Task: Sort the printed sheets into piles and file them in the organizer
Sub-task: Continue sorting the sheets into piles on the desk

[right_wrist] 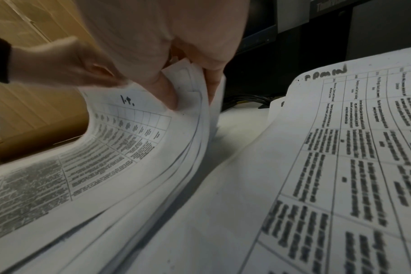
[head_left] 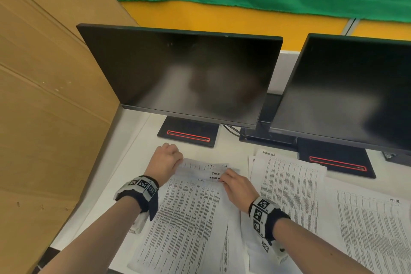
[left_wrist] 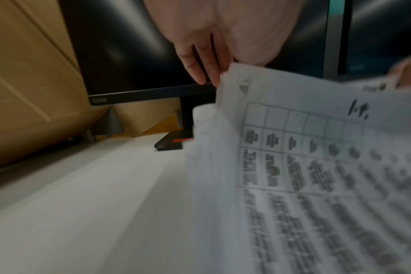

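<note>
Left hand (head_left: 165,160) and right hand (head_left: 235,184): fingers pinching far edge of left pile (head_left: 189,218). Second pile (head_left: 291,184) and third pile (head_left: 373,229) laid out. Sorting midway; organizer unseen, filing pending.

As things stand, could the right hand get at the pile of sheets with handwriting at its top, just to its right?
Probably yes: that pile lies open on the desk beside the right hand with nothing between them, but the hand's grip is on the lifted sheets, so it must release them first.
</note>
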The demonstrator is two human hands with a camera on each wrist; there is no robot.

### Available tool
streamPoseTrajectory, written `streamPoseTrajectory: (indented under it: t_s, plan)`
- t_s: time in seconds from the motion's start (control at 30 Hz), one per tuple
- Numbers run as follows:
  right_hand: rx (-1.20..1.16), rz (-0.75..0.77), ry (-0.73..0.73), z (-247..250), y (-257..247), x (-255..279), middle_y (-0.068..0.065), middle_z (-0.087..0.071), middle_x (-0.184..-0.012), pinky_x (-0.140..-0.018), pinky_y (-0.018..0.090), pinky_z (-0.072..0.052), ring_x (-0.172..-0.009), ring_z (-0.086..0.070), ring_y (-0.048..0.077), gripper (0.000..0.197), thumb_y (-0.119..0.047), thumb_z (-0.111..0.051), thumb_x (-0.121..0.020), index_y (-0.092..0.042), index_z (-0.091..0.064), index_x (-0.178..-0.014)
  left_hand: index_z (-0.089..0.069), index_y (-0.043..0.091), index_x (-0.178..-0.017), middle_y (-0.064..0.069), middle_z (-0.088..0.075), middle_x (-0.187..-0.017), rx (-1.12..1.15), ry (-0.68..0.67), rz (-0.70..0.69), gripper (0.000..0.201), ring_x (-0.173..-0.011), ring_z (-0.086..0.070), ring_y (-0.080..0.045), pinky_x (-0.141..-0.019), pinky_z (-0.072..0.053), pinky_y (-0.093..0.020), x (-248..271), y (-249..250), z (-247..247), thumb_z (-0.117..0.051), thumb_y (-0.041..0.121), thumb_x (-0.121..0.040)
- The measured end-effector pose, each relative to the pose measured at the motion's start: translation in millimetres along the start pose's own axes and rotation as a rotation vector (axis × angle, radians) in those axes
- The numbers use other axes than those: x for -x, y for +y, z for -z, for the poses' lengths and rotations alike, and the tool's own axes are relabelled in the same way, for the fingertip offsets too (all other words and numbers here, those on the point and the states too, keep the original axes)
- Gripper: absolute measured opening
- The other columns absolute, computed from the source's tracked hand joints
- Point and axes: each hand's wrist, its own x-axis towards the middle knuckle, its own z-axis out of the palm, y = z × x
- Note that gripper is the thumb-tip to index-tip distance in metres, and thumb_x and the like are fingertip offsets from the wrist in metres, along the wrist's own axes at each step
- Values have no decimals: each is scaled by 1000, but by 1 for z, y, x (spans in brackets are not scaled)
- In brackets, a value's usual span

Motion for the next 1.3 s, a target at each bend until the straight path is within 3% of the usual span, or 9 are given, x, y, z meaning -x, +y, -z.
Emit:
streamPoseTrajectory:
  t_s: [0.13,0.33,0.53,0.7,0.8,0.97,1.0,1.1,1.3]
  plan:
    - [-55,-7,8,2,0,1,3,-58,-109,-80,29,-48,-94,-59,21,21,-8,-43,-95,-10,-61,-106,-56,16,-92,-1,-62,-86,378,145,220,17,-77,-59,-21,-68,-49,-32,2,22,32,-42,25,-97]
    - [-160,-126,-39,1,2,-1,-6,-52,-95,-77,23,-42,-86,-52,14,20,-11,-43,-94,-15,-59,-104,-51,7,-103,-5,-56,-77,465,550,395,15,-66,-52,-24,-63,-32,-27,-28,16,109,-40,16,-98]
    - [-336,-316,-101,2,10,-11,4,-63,-113,-87,30,-45,-101,-58,22,23,-14,-49,-92,-14,-60,-112,-46,18,-95,5,-52,-91,608,885,462,5,-73,-47,9,-66,-33,-3,-47,-36,170,-41,18,-96]
    - [-449,-446,-182,0,19,-16,8,-63,-122,-95,34,-48,-107,-60,25,31,-20,-51,-90,-18,-59,-120,-48,21,-89,4,-52,-85,670,529,482,10,-75,-47,-10,-61,-37,-8,-44,-63,139,-43,18,-96]
    - [-487,-494,-186,-1,24,-16,8,-59,-126,-98,31,-44,-114,-56,27,32,-19,-52,-91,-14,-58,-122,-48,32,-80,-5,-55,-80,643,225,400,24,-66,-49,-13,-62,-42,-28,-32,-62,91,-44,15,-96]
    - [-565,-517,-190,1,30,-15,6,-61,-105,-83,27,-43,-102,-56,24,9,-14,-54,-89,-22,-60,-91,-54,24,-88,-5,-62,-87,585,-129,424,11,-80,-58,-24,-72,-38,-28,0,-31,7,-48,20,-95]
    - [-587,-525,-194,0,32,-15,8,-62,-107,-88,30,-45,-104,-57,26,10,-14,-54,-89,-21,-61,-91,-52,24,-87,-5,-62,-86,592,-158,415,10,-80,-59,-26,-71,-38,-28,6,-23,-2,-47,28,-95]
    - [-604,-541,-202,3,31,-16,12,-61,-118,-98,33,-43,-112,-56,28,21,-15,-52,-92,-11,-62,-110,-52,20,-91,-3,-59,-83,642,-144,445,54,-75,-58,-25,-66,-37,-28,17,-8,-24,-29,68,-82]
    - [-615,-467,-203,13,13,-12,-1,-60,-101,-75,23,-40,-97,-55,16,28,-40,-58,-89,-15,-62,-100,-47,18,-91,-12,-64,-94,486,-155,562,13,-87,-59,-34,-74,-46,-38,12,8,-46,-36,15,-96]
